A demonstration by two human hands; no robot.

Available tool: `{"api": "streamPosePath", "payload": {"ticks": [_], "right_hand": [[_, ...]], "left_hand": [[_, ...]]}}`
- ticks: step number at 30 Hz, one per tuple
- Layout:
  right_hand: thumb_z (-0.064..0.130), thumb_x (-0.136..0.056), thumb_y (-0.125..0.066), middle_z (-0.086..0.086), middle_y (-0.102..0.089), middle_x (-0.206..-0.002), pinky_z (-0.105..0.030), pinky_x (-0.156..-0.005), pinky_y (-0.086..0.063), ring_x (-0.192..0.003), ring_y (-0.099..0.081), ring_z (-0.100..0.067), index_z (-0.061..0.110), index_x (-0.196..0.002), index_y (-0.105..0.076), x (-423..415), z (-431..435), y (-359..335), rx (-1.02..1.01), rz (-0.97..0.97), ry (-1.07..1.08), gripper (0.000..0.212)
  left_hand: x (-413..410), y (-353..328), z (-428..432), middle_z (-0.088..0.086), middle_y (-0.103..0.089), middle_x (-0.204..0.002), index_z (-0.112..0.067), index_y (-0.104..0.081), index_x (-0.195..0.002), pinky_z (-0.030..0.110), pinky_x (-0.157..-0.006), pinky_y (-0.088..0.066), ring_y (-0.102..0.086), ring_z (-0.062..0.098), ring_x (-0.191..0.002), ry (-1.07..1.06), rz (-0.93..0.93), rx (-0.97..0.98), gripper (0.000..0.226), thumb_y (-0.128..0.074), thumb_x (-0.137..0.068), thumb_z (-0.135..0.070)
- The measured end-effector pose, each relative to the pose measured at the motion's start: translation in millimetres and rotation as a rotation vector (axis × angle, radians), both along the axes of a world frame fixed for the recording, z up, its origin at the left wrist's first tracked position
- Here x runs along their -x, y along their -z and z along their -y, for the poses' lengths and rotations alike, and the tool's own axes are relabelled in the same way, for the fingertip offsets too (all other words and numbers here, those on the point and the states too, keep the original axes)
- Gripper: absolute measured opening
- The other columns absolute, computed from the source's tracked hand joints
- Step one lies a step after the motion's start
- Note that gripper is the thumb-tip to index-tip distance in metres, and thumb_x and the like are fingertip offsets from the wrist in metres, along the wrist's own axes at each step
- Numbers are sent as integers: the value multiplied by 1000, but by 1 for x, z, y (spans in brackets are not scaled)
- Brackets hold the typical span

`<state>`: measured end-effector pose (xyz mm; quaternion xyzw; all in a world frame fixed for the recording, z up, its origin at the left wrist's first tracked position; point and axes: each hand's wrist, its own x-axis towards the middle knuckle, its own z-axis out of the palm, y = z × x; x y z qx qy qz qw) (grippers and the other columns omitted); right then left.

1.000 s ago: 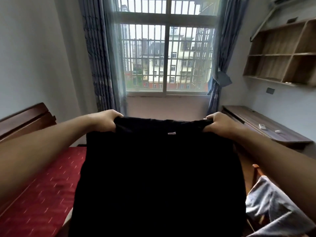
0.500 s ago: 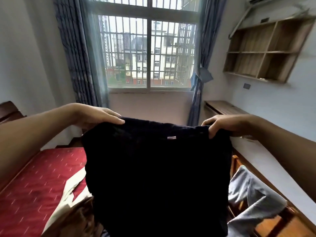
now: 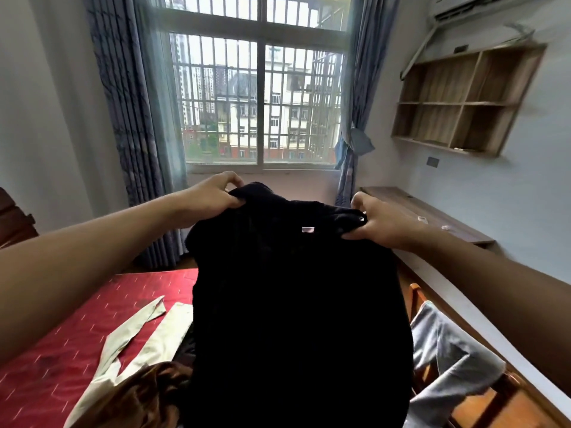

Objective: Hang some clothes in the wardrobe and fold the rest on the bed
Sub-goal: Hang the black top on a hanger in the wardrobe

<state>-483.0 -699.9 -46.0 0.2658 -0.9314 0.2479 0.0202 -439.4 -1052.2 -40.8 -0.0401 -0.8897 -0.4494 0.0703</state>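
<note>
A black garment hangs in front of me, held up by its top edge, with a small pale label near the top. My left hand pinches the bunched upper left corner. My right hand grips the upper right corner. The cloth hides much of the bed, which has a red patterned cover. On the bed lie a cream garment and a brown one at the lower left. No wardrobe is in view.
A grey garment is draped over a wooden chair at the lower right. A long wooden desk runs along the right wall under wall shelves. A barred window with blue curtains is straight ahead.
My hands have come closer together, so the garment's top edge is now bunched and narrower. The view has tilted down and left, showing the cream and brown clothes on the bed.
</note>
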Motion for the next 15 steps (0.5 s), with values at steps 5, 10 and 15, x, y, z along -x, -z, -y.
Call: {"api": "streamPosePath", "payload": {"ticks": [5,10,15], "right_hand": [[58,-83,-71,8,-65,-89,-35,-75,-49,-90,-63,-16,38,-95,-60,-4,-36,-2,-424,-144,64,26],[63,-82,-67,18,-61,-81,-37,-78,-53,-87,-61,-12,44,-78,-59,-18,-82,0,-591,-114,126,21],[34,-88,-67,-2,-53,-108,-39,-79,-49,-97,-59,-28,33,-116,-59,-52,-134,8,-663,-595,136,28]], "left_hand": [[9,3,-9,10,-69,-93,-34,-49,-109,34,-65,-53,-66,22,-71,32,-30,371,16,-51,-96,-26],[27,8,-28,6,-69,-81,-49,-43,-103,34,-63,-47,-58,12,-60,226,-115,458,23,-53,-98,-29],[41,17,-69,2,-63,-83,-51,-36,-120,36,-68,-45,-54,7,-66,423,-346,435,42,-55,-100,-21]]}}
